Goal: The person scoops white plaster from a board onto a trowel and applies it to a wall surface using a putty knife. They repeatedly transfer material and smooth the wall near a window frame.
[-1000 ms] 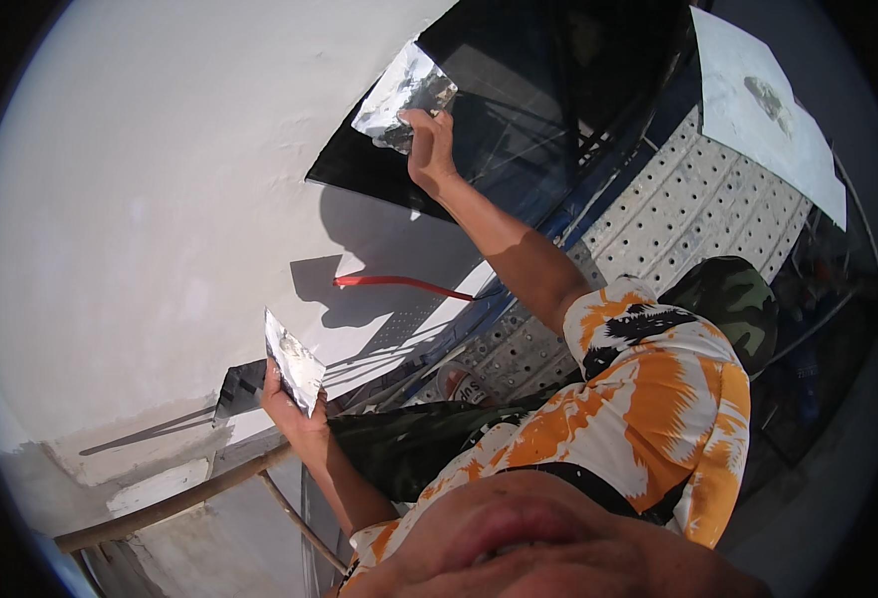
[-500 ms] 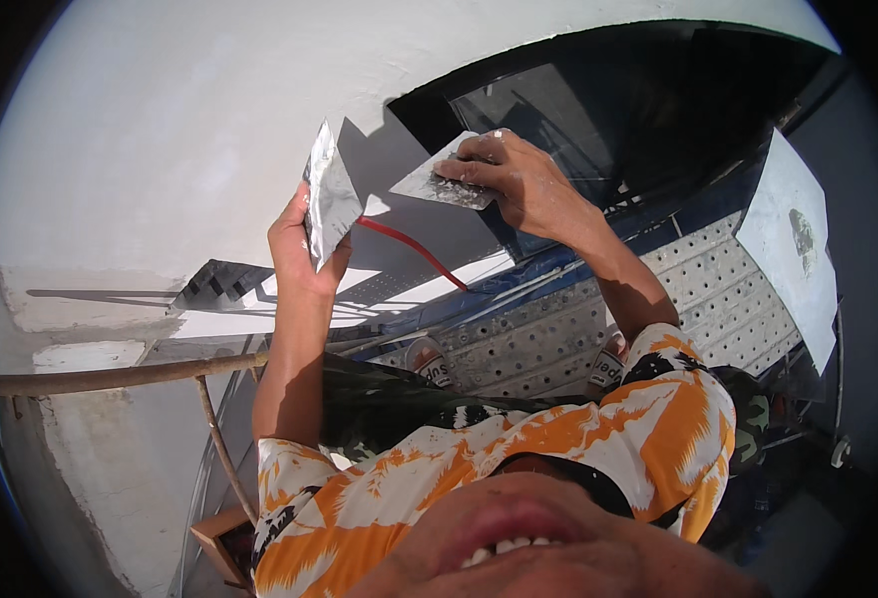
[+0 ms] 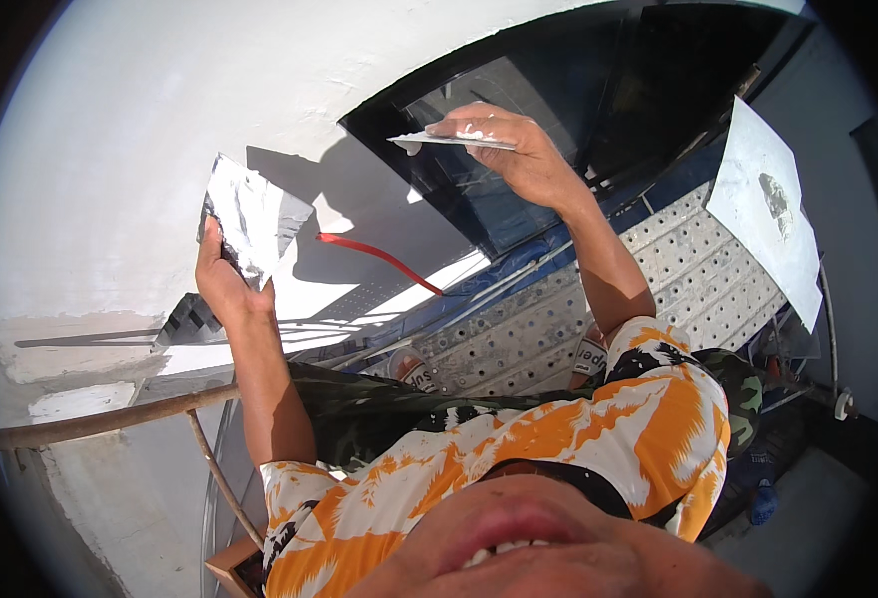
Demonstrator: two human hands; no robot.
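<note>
My left hand [image 3: 229,279] is closed on the lower left side of a flat metal putty blade [image 3: 287,221]. White putty [image 3: 249,204] is spread thickly over that blade's face. Off to the right and a little higher, my right hand [image 3: 515,140] grips a second flat scraper [image 3: 459,140]. This scraper is seen nearly edge-on, with a small lump of putty hanging at its left end. White smears mark my right fingers. The two blades are apart, in front of the white wall [image 3: 130,149].
I stand on a perforated metal platform [image 3: 499,349]. A rusty rail [image 3: 110,422] runs along the left. A red strip [image 3: 379,256] sticks up near the wall base. Beyond my right hand is a dark window [image 3: 648,90]; a pale stained board [image 3: 758,209] leans at right.
My left hand has moved left, turning its blade so the putty-covered face shows. My right hand has risen slightly left and tilted its scraper from face-on to nearly edge-on.
</note>
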